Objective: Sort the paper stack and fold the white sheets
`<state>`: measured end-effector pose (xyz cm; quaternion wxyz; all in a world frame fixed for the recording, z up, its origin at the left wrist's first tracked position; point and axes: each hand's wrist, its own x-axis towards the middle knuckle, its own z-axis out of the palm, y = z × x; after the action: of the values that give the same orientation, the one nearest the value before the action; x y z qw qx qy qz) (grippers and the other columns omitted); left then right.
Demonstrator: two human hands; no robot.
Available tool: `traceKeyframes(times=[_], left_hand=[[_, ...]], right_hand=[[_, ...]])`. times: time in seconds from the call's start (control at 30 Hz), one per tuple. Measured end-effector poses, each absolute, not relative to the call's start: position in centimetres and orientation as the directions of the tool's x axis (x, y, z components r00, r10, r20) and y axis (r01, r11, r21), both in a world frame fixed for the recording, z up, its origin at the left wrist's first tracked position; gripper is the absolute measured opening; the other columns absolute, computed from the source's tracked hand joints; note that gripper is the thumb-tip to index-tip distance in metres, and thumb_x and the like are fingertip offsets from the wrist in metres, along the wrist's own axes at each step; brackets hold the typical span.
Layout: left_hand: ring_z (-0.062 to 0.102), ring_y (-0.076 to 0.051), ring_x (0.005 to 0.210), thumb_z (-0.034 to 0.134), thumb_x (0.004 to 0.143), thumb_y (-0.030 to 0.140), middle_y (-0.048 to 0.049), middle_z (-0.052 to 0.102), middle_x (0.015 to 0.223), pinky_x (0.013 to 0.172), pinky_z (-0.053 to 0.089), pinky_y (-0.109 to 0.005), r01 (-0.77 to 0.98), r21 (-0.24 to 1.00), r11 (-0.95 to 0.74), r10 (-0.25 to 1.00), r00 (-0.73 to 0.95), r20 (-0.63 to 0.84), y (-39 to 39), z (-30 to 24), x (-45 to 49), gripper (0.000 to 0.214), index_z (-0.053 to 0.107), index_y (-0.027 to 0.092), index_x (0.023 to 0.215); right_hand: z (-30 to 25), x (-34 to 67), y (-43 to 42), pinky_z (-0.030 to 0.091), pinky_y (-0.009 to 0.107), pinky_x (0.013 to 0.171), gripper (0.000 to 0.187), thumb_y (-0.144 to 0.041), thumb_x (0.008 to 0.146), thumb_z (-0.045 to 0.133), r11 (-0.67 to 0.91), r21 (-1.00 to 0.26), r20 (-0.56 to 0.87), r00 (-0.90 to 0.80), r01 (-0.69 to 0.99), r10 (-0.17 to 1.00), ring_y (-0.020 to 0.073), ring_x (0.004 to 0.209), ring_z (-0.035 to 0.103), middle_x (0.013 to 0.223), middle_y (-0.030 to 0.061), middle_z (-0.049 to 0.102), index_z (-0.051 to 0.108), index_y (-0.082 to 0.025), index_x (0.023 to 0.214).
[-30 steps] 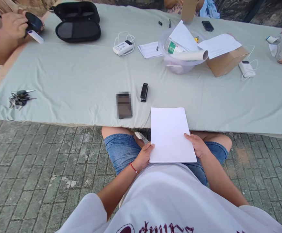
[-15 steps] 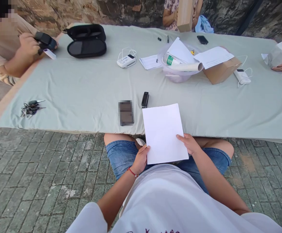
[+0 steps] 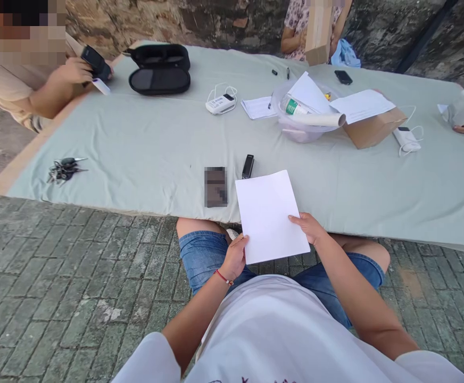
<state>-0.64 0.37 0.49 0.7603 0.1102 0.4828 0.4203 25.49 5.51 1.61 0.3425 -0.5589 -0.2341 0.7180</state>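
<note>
Both my hands hold a stack of white paper [image 3: 271,218] above my lap, its far end over the table's near edge. My left hand [image 3: 235,258] pinches the lower left edge, thumb on top. At the right edge, my right hand [image 3: 308,226] grips it the same way, its thumb on the sheet and the other fingers underneath, hidden. Just beyond the paper lies a black stapler [image 3: 248,166]. To its left is a dark flat item [image 3: 216,187], blurred out.
The cloth-covered table [image 3: 156,154] bears keys [image 3: 66,169], an open black case [image 3: 160,80], a white corded device [image 3: 221,103], a plastic basin [image 3: 304,134] with papers and a bottle, a cardboard box [image 3: 375,130] and a phone [image 3: 342,77]. Other people sit around it.
The view has shifted, so the table's things appear farther right and slightly tilted. The paper has turned a little in my hands, which keep their hold.
</note>
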Motion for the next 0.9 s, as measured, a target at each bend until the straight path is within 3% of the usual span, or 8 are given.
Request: traceKeyframes(times=[0.17, 0.33, 0.5, 0.67, 0.77, 0.9], left_hand=[[0.063, -0.015, 0.070, 0.079, 0.065, 0.033, 0.0001, 0.069, 0.074, 0.070, 0.050, -0.028, -0.538, 0.573, 0.618, 0.740, 0.152, -0.655, 1.2, 0.5, -0.6, 0.027, 0.063, 0.016, 0.078], [0.065, -0.017, 0.073, 0.077, 0.066, 0.037, -0.0027, 0.070, 0.080, 0.069, 0.051, -0.029, -0.467, 0.611, 0.639, 0.745, 0.177, -0.644, 1.7, 0.5, -0.8, 0.031, 0.063, 0.015, 0.083], [0.067, -0.020, 0.072, 0.062, 0.078, 0.043, -0.0044, 0.070, 0.080, 0.062, 0.052, -0.031, -0.089, 0.729, 0.679, 0.733, 0.152, -0.663, 3.0, 1.6, -2.3, 0.029, 0.061, 0.017, 0.091], [0.070, -0.022, 0.084, 0.053, 0.083, 0.036, -0.0065, 0.071, 0.090, 0.071, 0.052, -0.031, 0.346, 0.848, 0.402, 0.894, 0.053, -0.446, 5.9, 4.2, -4.8, 0.019, 0.060, 0.020, 0.092], [0.069, -0.021, 0.082, 0.045, 0.087, 0.035, -0.0063, 0.071, 0.092, 0.072, 0.051, -0.032, 0.493, 0.831, 0.257, 0.949, 0.032, -0.312, 8.6, 5.4, -5.6, 0.021, 0.060, 0.021, 0.093], [0.066, -0.019, 0.067, 0.039, 0.089, 0.031, -0.0057, 0.070, 0.081, 0.069, 0.048, -0.032, 0.569, 0.797, 0.203, 0.974, -0.033, -0.225, 12.7, 5.0, -4.8, 0.026, 0.062, 0.021, 0.090]], right_hand=[[1.9, 25.4, 6.1, 0.060, 0.034, 0.070, 0.026, -0.028, 0.070, 0.079, -0.676, -0.690, -0.670, -0.124, -0.260, 0.732, 0.0233, 0.075, 0.072, 0.090, 0.0109, 0.076, 0.072, -0.013, 0.091], [2.3, 25.2, 6.1, 0.060, 0.033, 0.069, 0.024, -0.026, 0.071, 0.077, -0.674, -0.690, -0.677, -0.094, -0.264, 0.730, 0.0228, 0.074, 0.072, 0.088, 0.0105, 0.076, 0.072, -0.013, 0.090], [2.2, 25.1, 5.9, 0.060, 0.035, 0.069, 0.021, -0.026, 0.073, 0.076, -0.679, -0.685, -0.691, -0.062, -0.263, 0.720, 0.0233, 0.074, 0.072, 0.088, 0.0094, 0.076, 0.071, -0.014, 0.090], [2.1, 25.0, 5.7, 0.060, 0.036, 0.070, 0.023, -0.029, 0.074, 0.075, -0.673, -0.697, -0.688, -0.030, -0.249, 0.725, 0.0247, 0.078, 0.072, 0.091, 0.0094, 0.076, 0.071, -0.015, 0.091], [2.0, 25.0, 5.4, 0.060, 0.036, 0.072, 0.026, -0.033, 0.075, 0.075, -0.659, -0.714, -0.672, -0.031, -0.237, 0.740, 0.0252, 0.083, 0.072, 0.096, 0.0097, 0.076, 0.071, -0.016, 0.093], [1.9, 25.0, 5.0, 0.059, 0.035, 0.074, 0.029, -0.037, 0.076, 0.074, -0.635, -0.743, -0.646, -0.024, -0.209, 0.763, 0.0250, 0.086, 0.072, 0.099, 0.0093, 0.075, 0.072, -0.016, 0.095]])
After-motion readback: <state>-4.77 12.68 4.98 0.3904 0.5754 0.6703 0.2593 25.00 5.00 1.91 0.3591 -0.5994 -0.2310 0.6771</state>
